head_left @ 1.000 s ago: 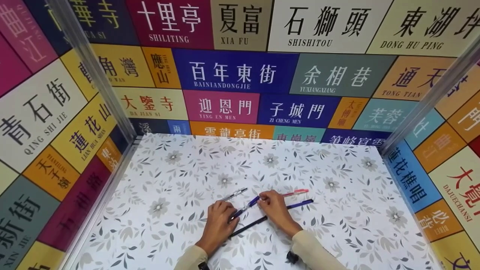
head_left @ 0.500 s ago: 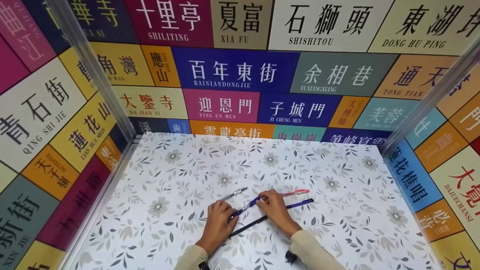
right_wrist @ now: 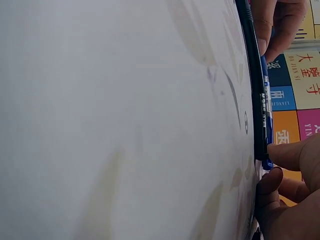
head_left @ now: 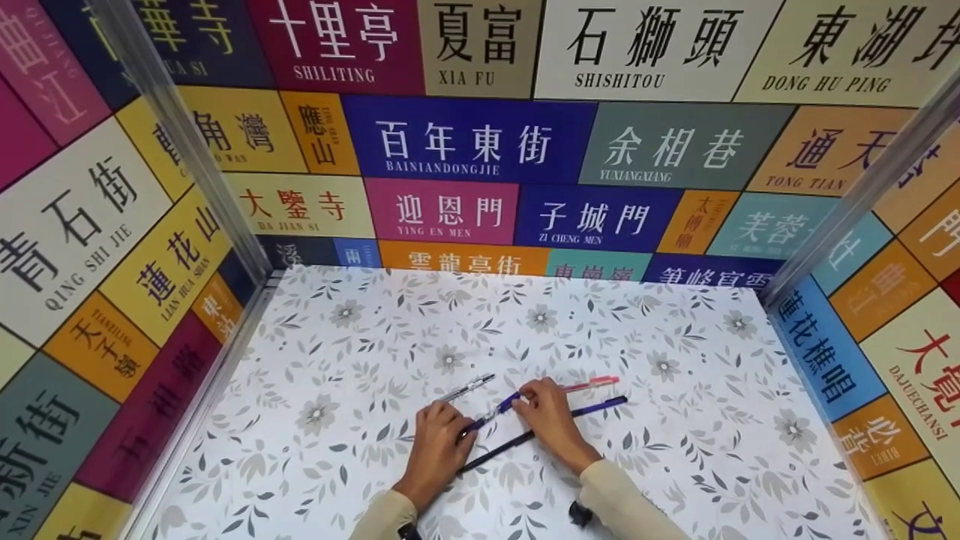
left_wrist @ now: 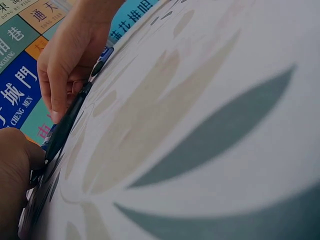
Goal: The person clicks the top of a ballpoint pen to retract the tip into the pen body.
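At lower centre of the frame, left hand (head_left: 441,441) and right hand (head_left: 553,416) pinch opposite ends of the blue pen (head_left: 493,413), with the black pen (head_left: 491,456) partly hidden by the right hand, so a slight drop of that hand could probably set it rolling

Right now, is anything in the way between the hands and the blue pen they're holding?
No, nothing visible: the left hand and right hand both touch the blue pen. The black pen lies nearer the person, not in between.
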Motion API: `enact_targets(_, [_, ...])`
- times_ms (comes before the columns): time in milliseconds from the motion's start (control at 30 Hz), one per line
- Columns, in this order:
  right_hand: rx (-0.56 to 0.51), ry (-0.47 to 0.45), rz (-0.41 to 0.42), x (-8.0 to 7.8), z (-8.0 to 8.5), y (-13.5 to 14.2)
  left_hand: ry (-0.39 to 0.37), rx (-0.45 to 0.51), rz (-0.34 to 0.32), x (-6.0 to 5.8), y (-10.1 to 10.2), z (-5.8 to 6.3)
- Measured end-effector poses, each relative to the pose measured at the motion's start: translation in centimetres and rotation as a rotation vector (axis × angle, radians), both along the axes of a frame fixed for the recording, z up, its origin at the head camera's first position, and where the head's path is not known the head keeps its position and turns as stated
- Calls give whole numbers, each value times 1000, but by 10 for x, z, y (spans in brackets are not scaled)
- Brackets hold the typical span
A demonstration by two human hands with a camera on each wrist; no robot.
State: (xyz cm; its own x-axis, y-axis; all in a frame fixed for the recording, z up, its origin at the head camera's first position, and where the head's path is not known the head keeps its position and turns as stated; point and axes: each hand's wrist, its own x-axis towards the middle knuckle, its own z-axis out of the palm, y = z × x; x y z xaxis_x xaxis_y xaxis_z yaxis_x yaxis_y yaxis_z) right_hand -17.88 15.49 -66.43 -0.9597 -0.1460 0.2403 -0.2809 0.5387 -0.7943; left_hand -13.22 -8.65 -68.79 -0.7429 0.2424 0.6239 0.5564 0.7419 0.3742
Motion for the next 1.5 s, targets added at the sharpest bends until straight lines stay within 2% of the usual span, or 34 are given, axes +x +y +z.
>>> enact_targets(233, [-30, 33, 6, -1, -1, 1, -16, 14, -6, -2, 1, 2])
enact_targets(433, [-57, -39, 27, 0, 3, 1, -46, 36, 12, -2, 1, 1])
enact_targets(600, [-136, -115, 19, -1, 4, 2, -75, 52, 16, -1, 2, 4])
enact_targets(900, [-227, -76, 26, 3, 12, 4, -64, 98, 22, 0, 9, 14])
enact_targets(1133, [-352, -130, 41, 7, 19, 5, -111, 176, 5, 0, 14, 23])
enact_targets(1300, [-393, -157, 49, 10, 25, 4, -141, 227, -14, 1, 18, 27])
enact_targets(1500, [-423, -164, 69, 13, 30, 6, -221, 278, -30, 3, 23, 32])
